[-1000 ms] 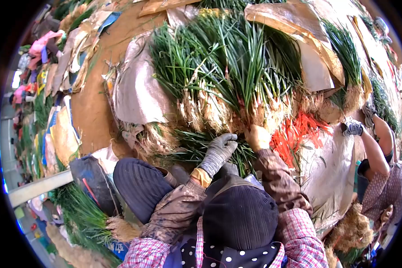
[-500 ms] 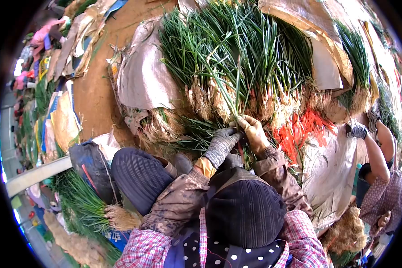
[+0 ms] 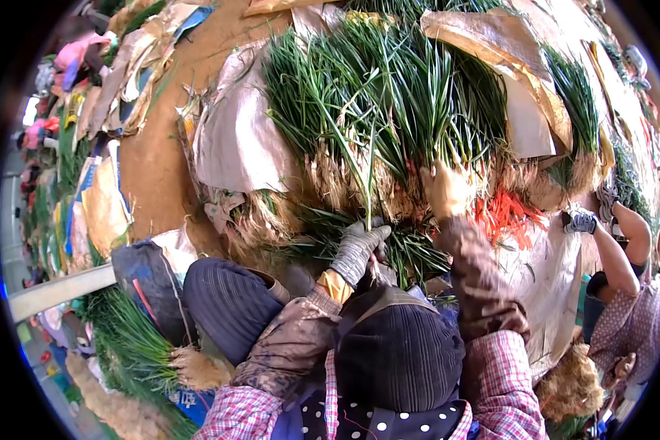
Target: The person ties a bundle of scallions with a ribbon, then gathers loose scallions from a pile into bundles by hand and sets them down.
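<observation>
In a grey knit glove, my left hand (image 3: 361, 246) is closed around a long green onion (image 3: 367, 194) whose leaves point up and away from me. Pale roots hang below that fist, near my lap. My right hand (image 3: 447, 192), in a tan glove, reaches forward to the root ends of a wide pile of green onions (image 3: 411, 95). Its fingers bend down among the stems, and their tips are partly hidden, so I cannot tell whether they grip one. Loose green leaves (image 3: 411, 253) lie between my hands and my knees.
Red ties (image 3: 510, 216) lie right of my right hand. Pale sacking (image 3: 246, 125) flanks the pile; a brown sheet (image 3: 532, 73) partly covers it. Another person's gloved hand (image 3: 581, 220) is at the right. A bundled bunch (image 3: 136, 341) lies at my left, beside a metal bar (image 3: 62, 292).
My right hand has left my left hand and moved forward and right to the pile. My left hand has come slightly lower, still holding the green onion.
</observation>
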Demonstrator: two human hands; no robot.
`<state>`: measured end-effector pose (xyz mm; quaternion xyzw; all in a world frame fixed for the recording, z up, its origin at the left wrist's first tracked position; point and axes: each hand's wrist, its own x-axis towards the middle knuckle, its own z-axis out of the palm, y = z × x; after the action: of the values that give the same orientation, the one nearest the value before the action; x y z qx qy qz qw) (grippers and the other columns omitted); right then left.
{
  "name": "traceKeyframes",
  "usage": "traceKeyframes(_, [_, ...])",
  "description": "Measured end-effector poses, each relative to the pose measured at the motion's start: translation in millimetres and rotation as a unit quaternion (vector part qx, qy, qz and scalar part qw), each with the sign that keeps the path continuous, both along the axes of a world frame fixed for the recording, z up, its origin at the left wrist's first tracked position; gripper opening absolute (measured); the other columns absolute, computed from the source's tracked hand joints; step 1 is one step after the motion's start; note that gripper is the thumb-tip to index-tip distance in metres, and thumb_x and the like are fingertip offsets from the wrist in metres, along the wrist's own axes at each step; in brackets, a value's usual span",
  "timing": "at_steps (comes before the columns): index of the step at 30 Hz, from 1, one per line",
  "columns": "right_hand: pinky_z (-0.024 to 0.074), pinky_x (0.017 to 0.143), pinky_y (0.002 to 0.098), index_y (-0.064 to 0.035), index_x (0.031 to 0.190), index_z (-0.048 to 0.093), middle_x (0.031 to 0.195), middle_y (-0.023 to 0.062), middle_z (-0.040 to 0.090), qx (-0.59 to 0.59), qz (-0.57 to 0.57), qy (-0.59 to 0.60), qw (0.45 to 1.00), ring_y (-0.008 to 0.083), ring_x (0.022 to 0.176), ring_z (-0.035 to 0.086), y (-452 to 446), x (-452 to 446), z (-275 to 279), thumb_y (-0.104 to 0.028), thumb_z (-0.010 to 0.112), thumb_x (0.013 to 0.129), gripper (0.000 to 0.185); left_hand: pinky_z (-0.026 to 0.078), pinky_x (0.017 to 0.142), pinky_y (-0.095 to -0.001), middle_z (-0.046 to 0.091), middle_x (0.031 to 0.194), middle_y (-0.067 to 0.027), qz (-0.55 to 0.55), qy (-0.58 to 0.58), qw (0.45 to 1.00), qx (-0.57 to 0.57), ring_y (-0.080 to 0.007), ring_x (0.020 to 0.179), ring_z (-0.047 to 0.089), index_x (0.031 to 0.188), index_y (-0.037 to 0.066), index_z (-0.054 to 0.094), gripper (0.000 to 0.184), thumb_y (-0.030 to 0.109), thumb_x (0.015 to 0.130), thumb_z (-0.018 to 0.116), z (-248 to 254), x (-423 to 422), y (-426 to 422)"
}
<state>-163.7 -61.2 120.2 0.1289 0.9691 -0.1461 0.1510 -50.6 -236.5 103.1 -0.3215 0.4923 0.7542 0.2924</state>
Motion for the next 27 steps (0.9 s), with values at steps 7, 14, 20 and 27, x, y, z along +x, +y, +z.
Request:
traceKeyframes(7, [0.0502,0.052,0.0317,-0.0083,0.086,0.065,0.073,0.0075,0.065,0.052,0.018,-0.02,0.998,0.0156,0.057,0.059,4,-42,-27,-0.036,0.063,0.087,0.028,0.045,0.045,-0.0246,0.06,0.065,-0.0016,-0.062,0.045,0.997,-0.015,-0.0104,0.048,0.052,0.104,0.004,0.063,0.019,0.011,0.087,0.062,-15,-2,3])
traceKeyframes(14, [0.052,0.064,0.0307,-0.0016,0.084,0.07,0.077,0.0128,0.068,-0.286,0.093,0.186,0.935,0.0219,0.067,0.064,-28,103,-6,-0.018,0.07,0.082,0.016,0.045,0.049,-0.0246,0.062,0.066,-0.0017,-0.115,0.069,0.984,-0.118,-0.009,0.051,0.051,0.09,0.003,0.065,0.014,0.015,0.083,0.069,-17,1,17])
traceKeyframes(20, [0.0464,0.052,0.0229,-0.0023,0.087,0.065,0.072,0.002,0.062,-0.658,-0.349,-0.044,0.666,0.009,0.059,0.055,-16,108,-28,-0.023,0.061,0.09,0.021,0.04,0.042,-0.0243,0.059,0.061,-0.0017,-0.11,0.098,0.986,-0.076,-0.0099,0.047,0.052,0.082,0.004,0.064,0.012,0.015,0.085,0.066,-12,10,14])
traceKeyframes(27, [0.0459,0.052,0.0218,-0.0008,0.095,0.062,0.076,0.001,0.063,-0.597,-0.287,-0.059,0.747,0.0071,0.058,0.054,-31,82,-39,-0.02,0.061,0.091,0.02,0.043,0.045,-0.0226,0.063,0.065,-0.0049,-0.104,0.057,0.992,-0.046,-0.009,0.05,0.054,0.089,0.0,0.063,0.012,0.01,0.085,0.067,-4,11,20])
